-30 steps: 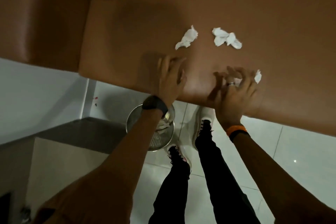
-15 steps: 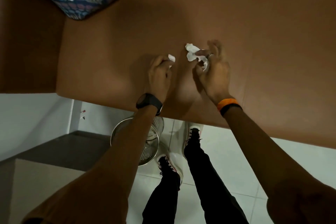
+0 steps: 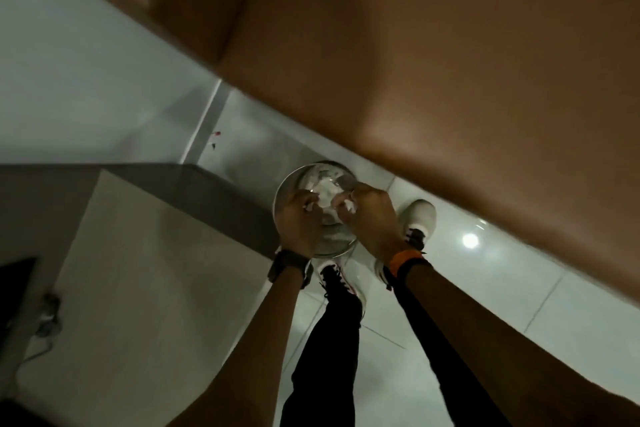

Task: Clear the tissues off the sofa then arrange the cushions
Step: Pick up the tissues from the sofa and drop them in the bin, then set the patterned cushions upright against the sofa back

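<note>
Both of my hands hang over a round metal waste bin (image 3: 282, 199) on the floor in front of the brown sofa (image 3: 450, 62). My left hand (image 3: 300, 218) is curled around a white tissue (image 3: 308, 207). My right hand (image 3: 372, 217) pinches another white tissue (image 3: 348, 207) above the bin's opening. Crumpled white tissues (image 3: 323, 189) lie inside the bin. The stretch of sofa seat in view carries no tissue and no cushion.
My two feet in white shoes (image 3: 420, 218) stand on the glossy tiled floor beside the bin. A pale low cabinet (image 3: 138, 270) sits to the left, with a cable (image 3: 48, 319) at its left side. The sofa's front edge runs diagonally above the bin.
Both hands left the sofa seat with the tissues and came down over the bin. The view swung down and left, so the patterned cushion is out of sight.
</note>
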Demonstrator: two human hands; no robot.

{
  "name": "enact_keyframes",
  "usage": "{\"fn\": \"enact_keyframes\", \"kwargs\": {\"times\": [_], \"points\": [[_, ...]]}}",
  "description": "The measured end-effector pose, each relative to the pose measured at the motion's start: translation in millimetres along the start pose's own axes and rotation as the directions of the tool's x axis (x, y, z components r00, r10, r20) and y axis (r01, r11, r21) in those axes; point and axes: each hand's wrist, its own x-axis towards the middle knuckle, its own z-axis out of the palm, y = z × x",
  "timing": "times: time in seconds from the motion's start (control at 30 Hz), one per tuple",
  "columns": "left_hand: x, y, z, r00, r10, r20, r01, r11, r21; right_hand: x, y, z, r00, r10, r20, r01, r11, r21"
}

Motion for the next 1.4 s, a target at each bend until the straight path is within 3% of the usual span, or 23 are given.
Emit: {"fn": "enact_keyframes", "kwargs": {"times": [0.13, 0.3, 0.43, 0.5, 0.6, 0.77, 0.93, 1.07, 1.17, 1.23, 1.3, 1.4], "points": [[25, -59, 26, 0.978, -0.154, 0.141, 0.144, 0.986, 0.080, 26, 21, 73, 0.987, 0.070, 0.146, -0.047, 0.986, -0.159], [47, -102, 52, 0.924, -0.053, 0.378, -0.068, 0.951, 0.301, 57, 41, 110, 0.973, 0.072, 0.218, 0.012, 0.933, -0.361], [28, -83, 35, 0.981, 0.079, 0.177, -0.121, 0.963, 0.240, 34, 18, 89, 0.990, -0.086, 0.109, 0.121, 0.921, -0.370], [17, -54, 20, 0.977, 0.211, 0.026, -0.212, 0.955, 0.206, 15, 1, 57, 0.973, -0.230, -0.036, 0.204, 0.915, -0.348], [20, -1, -1, 0.906, 0.387, -0.171, -0.348, 0.912, 0.219, 7, -18, -5, 0.895, -0.376, -0.238, 0.296, 0.902, -0.313], [81, 119, -8, 0.769, 0.596, -0.232, -0.510, 0.791, 0.340, 68, -23, -126, 0.853, -0.382, -0.357, 0.219, 0.881, -0.418], [166, 242, -5, 0.700, 0.656, -0.280, -0.604, 0.754, 0.258, 160, -27, -241, 0.767, -0.328, -0.551, 0.227, 0.943, -0.246], [232, 316, -16, 0.766, 0.488, -0.419, -0.526, 0.850, 0.030, 233, -37, -329, 0.730, -0.126, -0.671, 0.265, 0.958, 0.110], [260, 335, -16, 0.788, 0.308, -0.533, -0.463, 0.867, -0.184, 268, -34, -374, 0.791, 0.036, -0.611, 0.251, 0.892, 0.377], [267, 337, -15, 0.835, 0.229, -0.500, -0.419, 0.854, -0.309, 278, -29, -392, 0.864, 0.031, -0.503, 0.198, 0.898, 0.394], [274, 340, -15, 0.857, 0.293, -0.424, -0.462, 0.802, -0.379, 278, -22, -403, 0.893, -0.025, -0.450, 0.202, 0.916, 0.348], [281, 352, -14, 0.828, 0.463, -0.317, -0.557, 0.742, -0.372, 255, -4, -406, 0.859, -0.035, -0.511, 0.240, 0.909, 0.341]]}}
